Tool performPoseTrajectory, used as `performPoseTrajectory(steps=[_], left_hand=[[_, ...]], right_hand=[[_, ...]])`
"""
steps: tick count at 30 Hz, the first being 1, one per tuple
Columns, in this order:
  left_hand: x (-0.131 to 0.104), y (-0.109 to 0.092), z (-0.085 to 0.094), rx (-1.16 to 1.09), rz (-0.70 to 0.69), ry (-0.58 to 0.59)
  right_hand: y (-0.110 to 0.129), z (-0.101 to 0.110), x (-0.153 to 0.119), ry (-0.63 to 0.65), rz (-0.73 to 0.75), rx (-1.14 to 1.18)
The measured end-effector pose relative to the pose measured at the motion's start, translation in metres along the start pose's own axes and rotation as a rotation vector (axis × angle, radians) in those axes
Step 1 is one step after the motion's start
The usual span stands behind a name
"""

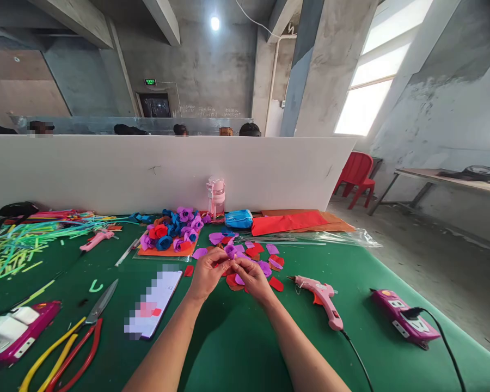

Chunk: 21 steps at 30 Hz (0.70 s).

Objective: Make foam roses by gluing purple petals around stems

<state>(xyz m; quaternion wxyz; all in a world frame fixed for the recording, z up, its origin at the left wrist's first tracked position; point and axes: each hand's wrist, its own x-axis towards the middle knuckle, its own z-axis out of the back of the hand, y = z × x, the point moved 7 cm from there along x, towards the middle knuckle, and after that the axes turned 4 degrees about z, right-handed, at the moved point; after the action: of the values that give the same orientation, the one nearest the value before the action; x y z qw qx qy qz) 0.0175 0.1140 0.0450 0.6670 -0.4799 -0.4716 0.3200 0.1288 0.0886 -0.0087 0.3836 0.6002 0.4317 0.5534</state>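
Both hands meet over the middle of the green table, fingertips together around a small purple paper flower [231,251]. My left hand [209,270] has its fingers closed at the flower's base. Against it, my right hand [250,276] pinches the same base from the other side. Loose purple and red petals [276,262] lie beneath and around the hands. Behind them to the left, finished-looking purple, blue and red paper flowers [169,231] are heaped on an orange sheet. A pink glue gun [320,296] rests to the right of my right hand.
Scissors [100,305], a phone [159,305] and a purple power strip [24,332] lie at left; another strip [404,318] sits at right. Behind are green strips [36,234], a pink bottle [216,198], red paper [288,222] and a white partition [106,169].
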Motion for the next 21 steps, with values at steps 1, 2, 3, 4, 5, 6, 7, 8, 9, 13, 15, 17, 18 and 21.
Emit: performPoseTrajectory(steps=[1, 2, 3, 4, 5, 6, 7, 8, 9, 13, 15, 17, 18, 21], left_hand=[[0.000, -0.001, 0.001, 0.014, -0.017, -0.015], [-0.001, -0.002, 0.003, 0.026, -0.038, -0.040], [-0.001, -0.003, 0.005, 0.035, -0.054, -0.068], [-0.002, -0.002, 0.007, 0.040, -0.059, -0.094], [-0.002, -0.001, 0.008, 0.044, -0.050, -0.109], [-0.003, 0.002, 0.007, 0.051, -0.031, -0.112], [-0.003, 0.004, 0.006, 0.063, -0.009, -0.107], [-0.004, 0.008, 0.004, 0.080, 0.010, -0.098], [-0.004, 0.010, 0.002, 0.096, 0.022, -0.088], [-0.006, 0.017, -0.008, 0.110, 0.021, -0.068], [-0.007, 0.019, -0.012, 0.100, 0.015, -0.059], [-0.007, 0.019, -0.016, 0.090, 0.009, -0.034], [-0.007, 0.019, -0.018, 0.082, 0.007, -0.021], [-0.006, 0.018, -0.019, 0.051, 0.004, -0.014]], right_hand=[[0.003, 0.001, 0.000, -0.003, 0.016, -0.033], [0.008, 0.003, -0.001, -0.026, 0.050, -0.074], [0.015, 0.006, -0.002, -0.064, 0.100, -0.122], [0.023, 0.009, -0.003, -0.111, 0.157, -0.176], [0.031, 0.012, -0.005, -0.160, 0.215, -0.229], [0.039, 0.014, -0.007, -0.194, 0.265, -0.280], [0.046, 0.014, -0.009, -0.214, 0.306, -0.325], [0.051, 0.013, -0.011, -0.221, 0.340, -0.363], [0.055, 0.011, -0.012, -0.221, 0.365, -0.393], [0.060, 0.009, -0.015, -0.249, 0.417, -0.457], [0.060, 0.011, -0.015, -0.277, 0.433, -0.468], [0.061, 0.012, -0.015, -0.288, 0.454, -0.472], [0.062, 0.012, -0.015, -0.288, 0.464, -0.472], [0.064, 0.012, -0.015, -0.274, 0.473, -0.474]])
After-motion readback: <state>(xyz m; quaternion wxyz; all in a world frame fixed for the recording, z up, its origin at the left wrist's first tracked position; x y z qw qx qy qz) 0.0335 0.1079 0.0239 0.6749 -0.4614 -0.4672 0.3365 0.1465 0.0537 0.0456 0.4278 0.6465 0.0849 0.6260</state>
